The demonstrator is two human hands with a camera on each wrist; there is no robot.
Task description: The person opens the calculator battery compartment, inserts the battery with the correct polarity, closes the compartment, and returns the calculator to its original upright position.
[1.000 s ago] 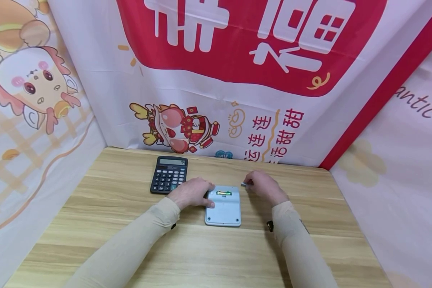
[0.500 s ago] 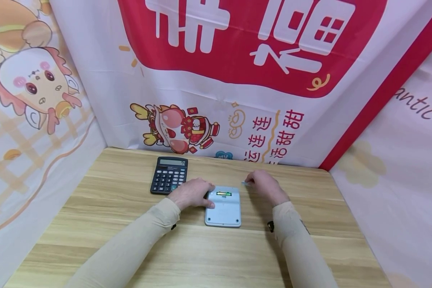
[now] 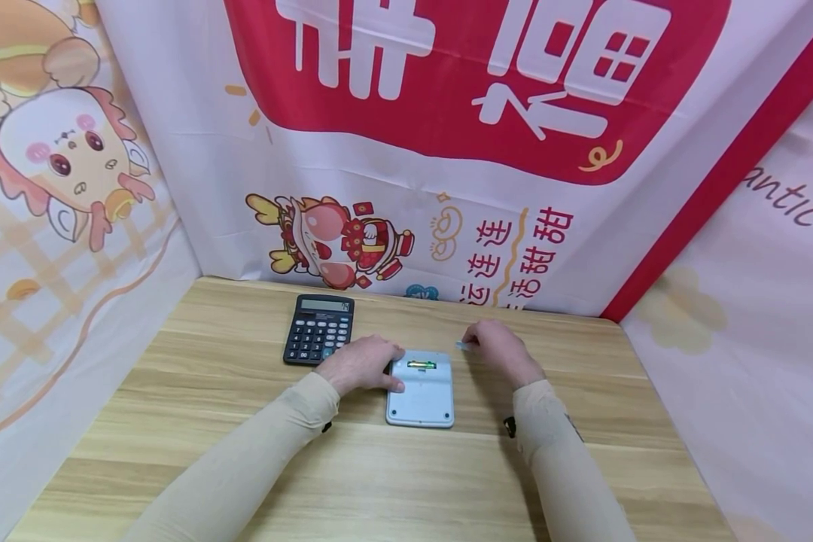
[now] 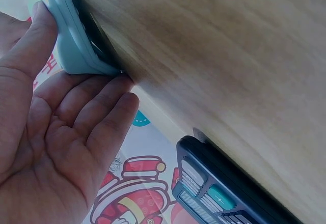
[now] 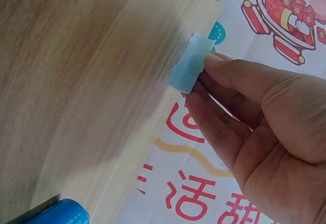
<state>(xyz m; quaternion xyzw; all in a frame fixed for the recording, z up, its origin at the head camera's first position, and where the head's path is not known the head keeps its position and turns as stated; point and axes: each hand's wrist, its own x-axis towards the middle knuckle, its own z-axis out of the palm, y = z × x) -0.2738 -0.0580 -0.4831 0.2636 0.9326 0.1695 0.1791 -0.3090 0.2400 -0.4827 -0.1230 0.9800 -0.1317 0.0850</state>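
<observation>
A light-blue calculator [image 3: 420, 399] lies face down on the table, its battery slot uncovered. In that slot sits a green and gold battery [image 3: 421, 364]. My left hand [image 3: 362, 363] grips the calculator's left side, thumb on its back and fingers along the edge, as the left wrist view shows. Off to the right of the calculator, my right hand [image 3: 500, 350] pinches a small light-blue battery cover [image 5: 192, 63] between thumb and fingertips. In the right wrist view the cover is held close over the wood, apart from the calculator.
A black calculator [image 3: 318, 329] lies face up at the left, close beyond my left hand. Near the lower left of the right wrist view is a blue rounded object [image 5: 61, 213] with small print. A printed cloth [image 3: 352, 165] hangs along the table's back edge.
The battery cover has tilted in my right hand, so more of its pale face shows. My left hand and the light-blue calculator have stayed in place.
</observation>
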